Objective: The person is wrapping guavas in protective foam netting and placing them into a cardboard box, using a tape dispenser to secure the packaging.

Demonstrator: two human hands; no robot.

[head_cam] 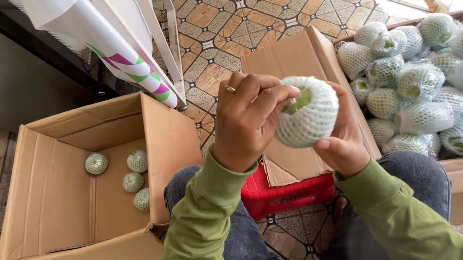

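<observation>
Both hands on one netted fruit [305, 111], held above the red crate [287, 193]: left hand [248, 119] pinches its top, right hand [344, 145] cups it beneath. Left of the crate, a box [63, 211] holds four.

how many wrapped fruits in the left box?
4 netted fruits in the open cardboard box: one at the back left, one at the back right, one in the middle, one nearest the front. None looks hidden.
</observation>
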